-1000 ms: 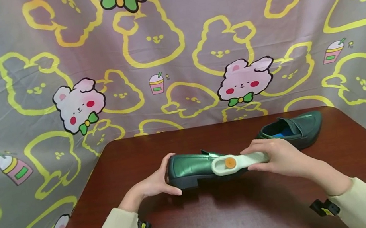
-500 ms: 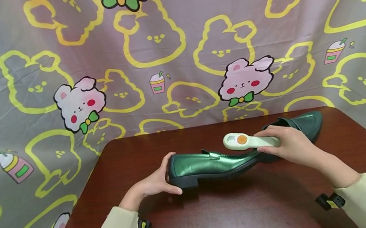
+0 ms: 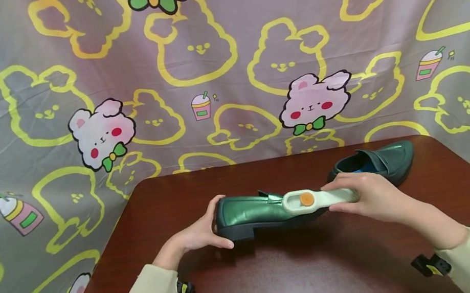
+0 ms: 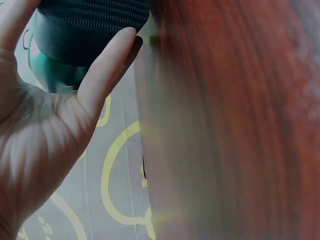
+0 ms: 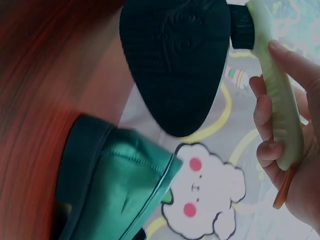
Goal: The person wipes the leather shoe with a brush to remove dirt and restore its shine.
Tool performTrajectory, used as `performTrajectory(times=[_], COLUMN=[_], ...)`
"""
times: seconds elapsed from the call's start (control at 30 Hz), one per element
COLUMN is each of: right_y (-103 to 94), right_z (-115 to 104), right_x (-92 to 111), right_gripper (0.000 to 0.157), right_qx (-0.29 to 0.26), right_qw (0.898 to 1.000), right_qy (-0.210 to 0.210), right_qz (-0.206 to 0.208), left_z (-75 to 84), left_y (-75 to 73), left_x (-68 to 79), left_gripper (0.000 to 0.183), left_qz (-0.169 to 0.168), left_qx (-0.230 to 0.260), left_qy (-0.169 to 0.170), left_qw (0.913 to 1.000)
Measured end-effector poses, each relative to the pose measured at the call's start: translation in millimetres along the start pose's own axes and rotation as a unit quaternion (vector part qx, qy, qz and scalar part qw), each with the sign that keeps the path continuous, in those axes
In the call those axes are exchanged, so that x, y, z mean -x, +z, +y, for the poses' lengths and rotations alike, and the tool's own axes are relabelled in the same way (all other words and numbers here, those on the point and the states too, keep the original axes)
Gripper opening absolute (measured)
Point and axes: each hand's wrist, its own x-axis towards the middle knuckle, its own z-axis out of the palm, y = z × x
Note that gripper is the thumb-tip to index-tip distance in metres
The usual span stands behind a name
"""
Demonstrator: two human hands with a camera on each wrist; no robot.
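In the head view my left hand (image 3: 200,230) grips a shiny green loafer (image 3: 250,211) round its heel, thumb below. The left wrist view shows that thumb against the dark heel block (image 4: 85,35). The loafer is raised off the table, its toe pointing right and its sole (image 5: 175,65) showing in the right wrist view. My right hand (image 3: 367,197) holds a pale green brush (image 3: 334,196) with an orange round piece on its head. Its dark bristles (image 5: 242,27) sit right at the loafer's side, and the brush head covers the front part of the upper in the head view.
A second green loafer (image 3: 391,161) with a blue insole stands at the table's back right, just behind my right hand. The reddish-brown table (image 3: 286,283) meets a cartoon-print curtain (image 3: 221,66) at the back.
The brush lifted away up and right of the loafer half a second ago, and is back over its front part now. My left hand and the held loafer have stayed nearly still.
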Motion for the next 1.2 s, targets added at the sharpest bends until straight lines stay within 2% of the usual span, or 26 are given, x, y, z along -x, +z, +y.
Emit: performTrajectory(times=[0.07, 0.23, 0.33, 0.43, 0.57, 0.73, 0.87, 1.03, 1.2], right_y=[-1.9, -4.1, -3.0, -1.8, -0.7, 0.5, -1.7, -8.9, -19.6], right_z=[8, 28, 30, 23, 3, -9, -1, 18, 35], right_x=[0, 1, 4, 6, 6, 6, 9, 17, 24], right_gripper=[0.037, 0.035, 0.035, 0.036, 0.037, 0.038, 0.037, 0.034, 0.035], right_qx=[0.009, 0.072, 0.083, 0.051, 0.010, 0.012, 0.019, 0.030, 0.069], right_qw=[1.000, 0.996, 0.994, 0.996, 0.999, 1.000, 0.999, 0.998, 0.991], right_qy=[0.008, 0.031, 0.037, 0.026, 0.004, 0.005, 0.024, 0.050, 0.096], right_qz=[0.017, 0.052, 0.065, 0.066, 0.036, 0.012, 0.019, 0.040, 0.065], left_z=[-0.4, -1.2, -1.6, -0.9, 1.6, 2.5, 0.5, 0.0, -0.2], left_y=[0.2, 1.1, 1.7, 1.4, 0.5, 1.2, 2.0, 2.9, 3.0], left_x=[0.2, 0.2, -0.1, -0.2, -0.4, 0.0, 0.7, 0.9, 1.9], left_gripper=[0.106, 0.107, 0.107, 0.107, 0.107, 0.106, 0.107, 0.107, 0.108], left_qz=[0.001, 0.004, 0.004, 0.003, 0.006, 0.011, 0.014, 0.015, 0.014], left_qx=[-0.003, -0.004, -0.002, -0.003, -0.002, -0.002, -0.007, -0.010, -0.008], left_qy=[-0.004, -0.010, -0.007, -0.004, -0.006, -0.012, -0.014, -0.011, -0.005], left_qw=[1.0000, 0.9999, 1.0000, 1.0000, 1.0000, 0.9999, 0.9998, 0.9998, 0.9999])
